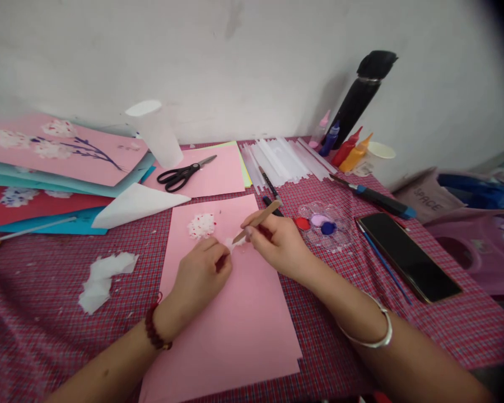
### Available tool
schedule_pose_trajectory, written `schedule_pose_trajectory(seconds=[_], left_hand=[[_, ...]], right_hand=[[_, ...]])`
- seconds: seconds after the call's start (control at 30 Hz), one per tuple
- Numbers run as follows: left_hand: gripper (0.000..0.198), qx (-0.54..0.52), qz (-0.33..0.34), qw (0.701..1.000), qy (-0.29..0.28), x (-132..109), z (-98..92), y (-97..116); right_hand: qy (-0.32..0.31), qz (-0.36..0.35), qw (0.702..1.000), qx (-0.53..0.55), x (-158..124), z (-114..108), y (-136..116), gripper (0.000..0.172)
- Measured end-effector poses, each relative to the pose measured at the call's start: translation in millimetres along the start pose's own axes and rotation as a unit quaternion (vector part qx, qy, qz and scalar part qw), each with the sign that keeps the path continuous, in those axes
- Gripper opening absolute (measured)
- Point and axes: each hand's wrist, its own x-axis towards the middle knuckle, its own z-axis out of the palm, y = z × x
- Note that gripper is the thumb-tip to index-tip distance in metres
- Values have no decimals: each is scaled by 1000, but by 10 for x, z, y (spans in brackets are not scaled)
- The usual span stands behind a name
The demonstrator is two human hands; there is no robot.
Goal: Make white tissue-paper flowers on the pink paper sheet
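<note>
A pink paper sheet (235, 313) lies on the checked tablecloth in front of me. Near its top sits a white tissue flower dotted with red (201, 225). My left hand (201, 274) is closed in a pinch on a small scrap of white tissue (232, 244) pressed to the pink sheet. My right hand (277, 240) grips a wooden stick (258, 219) like a pen, its tip touching that tissue scrap.
A paint palette (321, 224) with red, lilac and blue lies right of my hands, then a brush (382, 260) and a black phone (407, 257). Scissors (182, 173), white strips (283, 159), paint bottles (346, 150), torn tissue (101, 280) and stacked coloured sheets (54, 168) surround the sheet.
</note>
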Motion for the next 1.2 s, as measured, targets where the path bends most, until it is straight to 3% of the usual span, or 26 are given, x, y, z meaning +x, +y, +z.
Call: schedule_pose_trajectory(seconds=[0.2,0.67,0.8,0.93,1.2], left_hand=[[18,-3,21,1000,11,-12,44,9],[18,2,21,1000,6,-1,64,10],[17,-43,-33,998,33,-22,29,1],[11,-61,-89,994,8,-23,-4,9],[7,-1,-48,999,-15,-15,6,47]], right_hand=[[-50,-9,998,-27,-18,50,-53,15],[-72,-6,989,-127,10,6,-66,17],[-76,-19,988,-136,12,-9,-75,16],[-76,-25,986,-145,8,-10,-90,15],[-83,-13,980,-178,14,-9,-133,17]])
